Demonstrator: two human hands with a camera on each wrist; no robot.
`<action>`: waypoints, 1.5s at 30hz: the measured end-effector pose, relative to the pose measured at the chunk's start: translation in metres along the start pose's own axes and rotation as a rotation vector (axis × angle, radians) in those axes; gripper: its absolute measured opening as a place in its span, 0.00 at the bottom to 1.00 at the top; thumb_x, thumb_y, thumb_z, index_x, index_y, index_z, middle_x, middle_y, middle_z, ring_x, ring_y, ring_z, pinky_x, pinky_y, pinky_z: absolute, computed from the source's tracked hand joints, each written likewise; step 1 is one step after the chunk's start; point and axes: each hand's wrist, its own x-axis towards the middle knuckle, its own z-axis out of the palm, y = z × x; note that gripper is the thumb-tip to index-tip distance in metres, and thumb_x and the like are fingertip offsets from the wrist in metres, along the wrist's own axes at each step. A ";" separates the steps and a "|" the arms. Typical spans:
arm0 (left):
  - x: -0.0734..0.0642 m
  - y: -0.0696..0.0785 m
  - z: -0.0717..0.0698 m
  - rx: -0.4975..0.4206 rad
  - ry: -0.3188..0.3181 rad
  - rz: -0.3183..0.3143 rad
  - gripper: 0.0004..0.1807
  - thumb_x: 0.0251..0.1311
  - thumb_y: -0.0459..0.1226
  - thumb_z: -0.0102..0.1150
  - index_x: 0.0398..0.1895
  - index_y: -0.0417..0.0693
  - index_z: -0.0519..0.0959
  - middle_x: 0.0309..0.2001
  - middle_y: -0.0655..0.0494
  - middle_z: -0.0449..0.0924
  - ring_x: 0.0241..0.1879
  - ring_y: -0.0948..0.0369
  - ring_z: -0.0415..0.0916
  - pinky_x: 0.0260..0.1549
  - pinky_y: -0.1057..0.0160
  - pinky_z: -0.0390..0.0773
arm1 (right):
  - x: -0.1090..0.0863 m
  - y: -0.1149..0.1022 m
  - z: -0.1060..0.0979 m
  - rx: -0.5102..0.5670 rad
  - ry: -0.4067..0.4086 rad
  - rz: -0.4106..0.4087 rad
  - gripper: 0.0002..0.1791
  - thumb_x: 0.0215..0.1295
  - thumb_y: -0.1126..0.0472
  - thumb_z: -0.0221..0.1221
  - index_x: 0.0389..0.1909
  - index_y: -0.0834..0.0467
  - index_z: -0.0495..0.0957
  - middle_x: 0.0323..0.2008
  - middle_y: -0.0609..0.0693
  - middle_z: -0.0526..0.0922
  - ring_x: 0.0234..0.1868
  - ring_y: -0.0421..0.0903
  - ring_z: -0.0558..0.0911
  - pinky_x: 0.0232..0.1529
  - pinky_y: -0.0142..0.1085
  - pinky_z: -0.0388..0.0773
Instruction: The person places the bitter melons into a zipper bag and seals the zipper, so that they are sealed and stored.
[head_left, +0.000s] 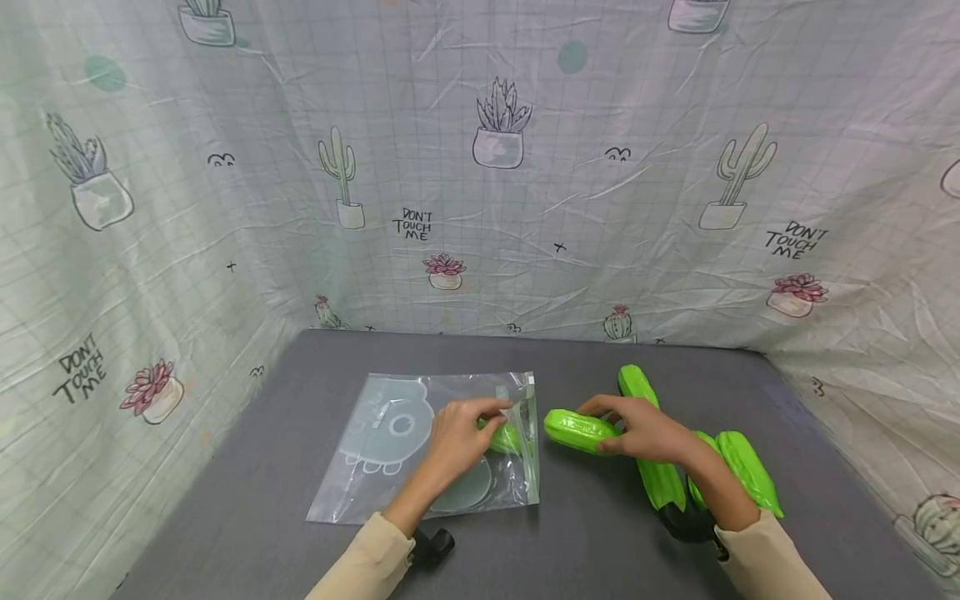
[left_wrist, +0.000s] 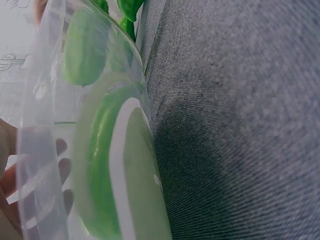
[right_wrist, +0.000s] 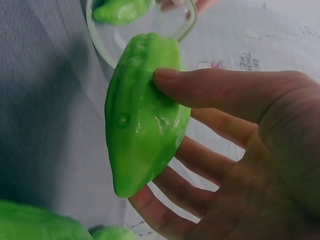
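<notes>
My right hand [head_left: 641, 427] grips a glossy green fake bitter gourd [right_wrist: 145, 115], thumb on one side and fingers on the other. One end of this gourd points at the mouth of a clear zip bag [head_left: 337, 500], just to its left. Near that mouth, my left hand [head_left: 459, 433] pinches the bag's upper layer, and in the right wrist view the mouth gapes in an oval. Inside the bag lies another green gourd [head_left: 506, 437], seen through the plastic. In the left wrist view, the left fingers [left_wrist: 10, 180] show partly behind the plastic.
Under and behind my right arm lie a long green ribbed gourd [head_left: 660, 483] and shorter green gourds [head_left: 750, 471]. A pale cartoon print [head_left: 390, 421] marks the bag. The grey tabletop [head_left: 247, 500] ends at a hanging patterned cloth [head_left: 525, 275] at the back and sides.
</notes>
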 end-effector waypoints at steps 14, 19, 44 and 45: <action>0.002 0.002 -0.001 -0.022 0.000 -0.014 0.12 0.62 0.38 0.71 0.49 0.59 0.89 0.37 0.62 0.92 0.23 0.73 0.75 0.16 0.71 0.63 | 0.005 0.000 0.018 0.000 -0.011 -0.023 0.25 0.62 0.63 0.71 0.61 0.54 0.80 0.59 0.55 0.84 0.56 0.57 0.83 0.50 0.45 0.82; 0.002 0.002 -0.001 -0.025 -0.004 -0.017 0.13 0.62 0.37 0.71 0.49 0.59 0.89 0.37 0.62 0.92 0.23 0.73 0.75 0.16 0.71 0.63 | 0.005 -0.001 0.023 0.037 0.003 -0.016 0.24 0.63 0.62 0.70 0.61 0.54 0.80 0.59 0.55 0.84 0.57 0.59 0.82 0.51 0.50 0.81; 0.004 0.000 -0.002 -0.022 0.017 0.002 0.13 0.61 0.37 0.72 0.48 0.58 0.90 0.37 0.63 0.92 0.26 0.70 0.81 0.17 0.72 0.65 | 0.012 0.005 0.036 0.010 0.085 -0.004 0.25 0.62 0.66 0.69 0.61 0.53 0.80 0.59 0.54 0.84 0.62 0.62 0.81 0.56 0.57 0.79; 0.004 0.000 -0.002 -0.022 0.015 0.002 0.13 0.61 0.37 0.72 0.48 0.59 0.90 0.37 0.63 0.92 0.26 0.70 0.81 0.17 0.72 0.65 | 0.011 0.006 0.035 0.010 0.086 -0.004 0.25 0.62 0.66 0.69 0.61 0.53 0.80 0.59 0.54 0.84 0.62 0.62 0.81 0.56 0.58 0.79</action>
